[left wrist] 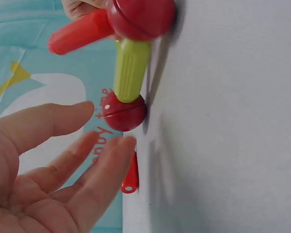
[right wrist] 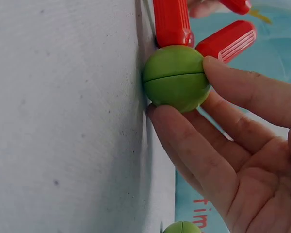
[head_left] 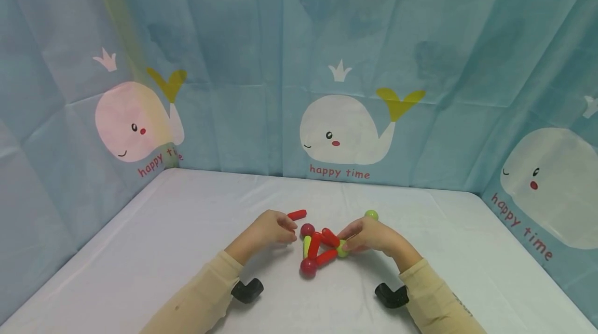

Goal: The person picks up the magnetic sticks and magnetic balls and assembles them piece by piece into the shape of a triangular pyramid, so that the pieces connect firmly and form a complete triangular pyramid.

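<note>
Toy balls and ridged rods form a joined frame on the white table. A lime-green rod (left wrist: 131, 73) links two dark red balls (head_left: 308, 267), and a red rod (head_left: 327, 257) runs from the nearer one to a green ball (right wrist: 177, 77). Other red rods (right wrist: 228, 41) slant up from the frame. My right hand (head_left: 371, 235) pinches the green ball between thumb and fingers. Beside the farther red ball (left wrist: 123, 112), my left hand (head_left: 273, 227) is held with fingers apart and nothing in its grasp.
A loose red rod (head_left: 297, 214) lies beyond my left hand. Another green ball (head_left: 371, 214) sits behind my right hand. Black bands (head_left: 391, 295) stick out at both wrists. A blue curtain with whale prints (head_left: 345, 131) stands along the table's back and sides.
</note>
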Tool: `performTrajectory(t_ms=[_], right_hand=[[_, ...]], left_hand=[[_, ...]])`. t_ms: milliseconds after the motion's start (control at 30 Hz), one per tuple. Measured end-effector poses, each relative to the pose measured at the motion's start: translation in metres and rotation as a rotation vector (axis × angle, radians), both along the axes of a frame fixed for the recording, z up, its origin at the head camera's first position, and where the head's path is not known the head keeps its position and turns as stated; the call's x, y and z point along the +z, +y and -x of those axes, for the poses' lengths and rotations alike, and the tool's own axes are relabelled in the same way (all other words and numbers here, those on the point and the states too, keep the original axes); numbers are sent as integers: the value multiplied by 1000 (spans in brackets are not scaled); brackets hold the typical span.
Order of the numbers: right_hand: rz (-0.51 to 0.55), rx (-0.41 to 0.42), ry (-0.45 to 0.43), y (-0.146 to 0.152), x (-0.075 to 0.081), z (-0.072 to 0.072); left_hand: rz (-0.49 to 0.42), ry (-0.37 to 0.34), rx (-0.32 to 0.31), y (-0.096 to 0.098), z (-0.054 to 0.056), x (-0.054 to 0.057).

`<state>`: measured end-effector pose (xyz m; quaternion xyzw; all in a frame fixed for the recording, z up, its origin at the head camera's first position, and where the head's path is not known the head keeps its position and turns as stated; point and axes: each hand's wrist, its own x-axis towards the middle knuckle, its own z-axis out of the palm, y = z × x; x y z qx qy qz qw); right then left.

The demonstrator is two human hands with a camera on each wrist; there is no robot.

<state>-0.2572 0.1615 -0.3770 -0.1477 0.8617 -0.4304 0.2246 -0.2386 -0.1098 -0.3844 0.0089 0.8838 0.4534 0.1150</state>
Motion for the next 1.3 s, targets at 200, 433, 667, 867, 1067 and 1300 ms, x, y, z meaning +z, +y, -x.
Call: performTrajectory(t_ms=[200, 433, 667, 867, 1067, 1300], right_hand=[[5, 44, 2, -2, -1, 1], [-19, 10, 26, -4, -3, 1], [-14, -106, -6, -7, -3, -2], [25, -179, -10, -9, -4, -1], [18, -205, 47, -7, -6, 2], [85, -134, 13, -3, -7, 6]], left_hand=[[-4, 6, -68, -1, 1, -4], [16, 16, -86, 1, -2, -3], [31, 7, -67, 2, -2, -4], [34, -8, -59, 2, -3, -4], [34, -14, -71, 1, -3, -5], [27, -57, -129, -1, -3, -4]])
